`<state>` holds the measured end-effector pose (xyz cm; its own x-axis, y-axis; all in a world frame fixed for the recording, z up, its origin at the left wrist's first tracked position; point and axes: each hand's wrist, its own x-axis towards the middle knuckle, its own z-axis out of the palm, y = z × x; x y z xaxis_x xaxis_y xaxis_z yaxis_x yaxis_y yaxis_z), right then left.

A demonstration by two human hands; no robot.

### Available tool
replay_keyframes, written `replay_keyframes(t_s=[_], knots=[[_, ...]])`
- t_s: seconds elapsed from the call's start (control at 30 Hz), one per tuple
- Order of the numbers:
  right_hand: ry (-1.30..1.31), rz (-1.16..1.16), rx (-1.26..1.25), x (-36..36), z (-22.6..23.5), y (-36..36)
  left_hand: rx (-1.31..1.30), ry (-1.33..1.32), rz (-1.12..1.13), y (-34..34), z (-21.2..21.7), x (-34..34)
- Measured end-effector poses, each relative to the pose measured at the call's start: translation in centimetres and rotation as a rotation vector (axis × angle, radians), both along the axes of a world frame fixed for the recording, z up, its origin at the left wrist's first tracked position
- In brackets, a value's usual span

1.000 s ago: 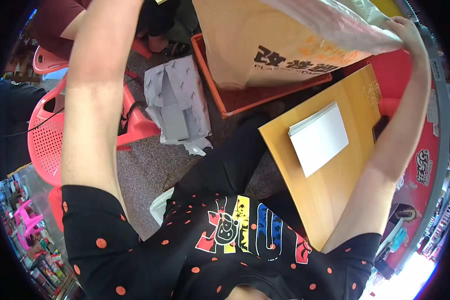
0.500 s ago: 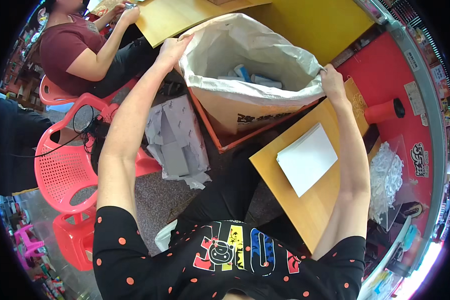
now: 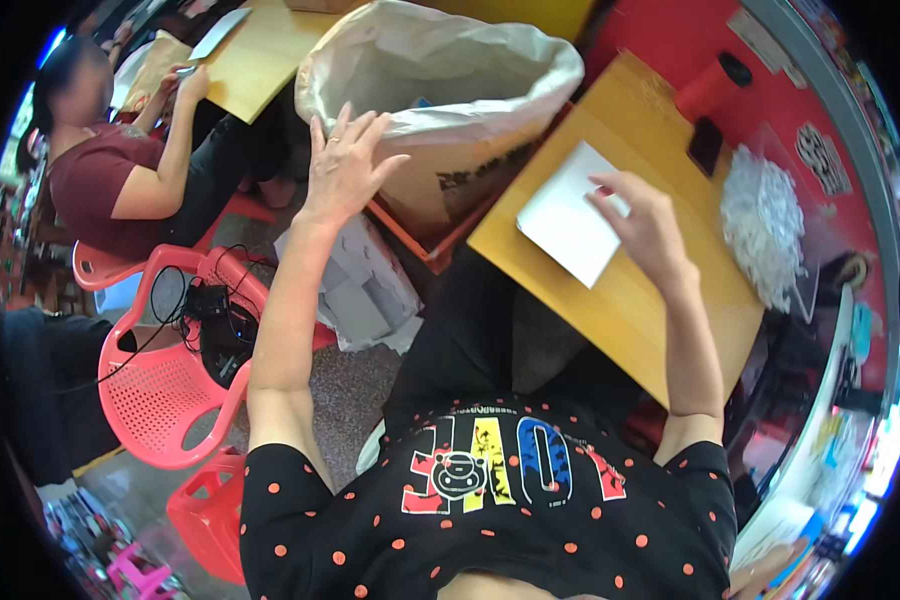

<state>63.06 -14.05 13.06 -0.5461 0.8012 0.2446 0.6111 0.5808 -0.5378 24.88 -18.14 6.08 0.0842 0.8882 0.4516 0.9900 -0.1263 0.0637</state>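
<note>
A large open sack [image 3: 420,185], tan outside with a white inside, stands in front of me, and shadow hides most of what lies in it. My left hand [image 3: 342,172] is at its near left rim, fingers spread and holding nothing; I cannot tell whether it touches the sack. On the wooden table [image 3: 660,120] to the right lies a stack of white paper [image 3: 565,225]. My right hand [image 3: 642,225] hovers over the right side of this stack, fingers loosely bent and thumb apart, with nothing visible in it.
A seated person [image 3: 100,180] in a maroon shirt holds something small at another table [image 3: 255,60]. Pink plastic chair [image 3: 160,395] holds black cables. Torn grey packaging [image 3: 355,290] lies on the floor. A dark phone [image 3: 705,147], red cylinder [image 3: 705,92] and bag of white strips [image 3: 762,225] are at right.
Both hands have let go of the sack's rim. The right hand has come down over the paper stack; the left has opened beside the rim. The whole view has shifted.
</note>
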Motion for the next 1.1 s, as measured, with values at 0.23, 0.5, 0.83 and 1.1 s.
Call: replay_keyframes(t_s=[0.23,0.5,0.83,1.1], knots=[[-0.301,-0.122,0.411,4.0,-8.5,-8.8,0.174,-0.314,0.028,-4.1,-0.6,3.6],[-0.168,-0.133,0.635,3.5,-11.7,-8.2,-0.127,-1.325,0.001,-17.4,-1.7,16.0],[-0.091,-0.164,0.257,4.6,-8.9,-9.4,-0.579,-1.772,-0.154,-20.1,-5.6,19.5],[0.161,0.140,0.462,7.3,-2.9,-15.4,-1.084,-2.676,-0.587,-14.6,-4.6,19.3]])
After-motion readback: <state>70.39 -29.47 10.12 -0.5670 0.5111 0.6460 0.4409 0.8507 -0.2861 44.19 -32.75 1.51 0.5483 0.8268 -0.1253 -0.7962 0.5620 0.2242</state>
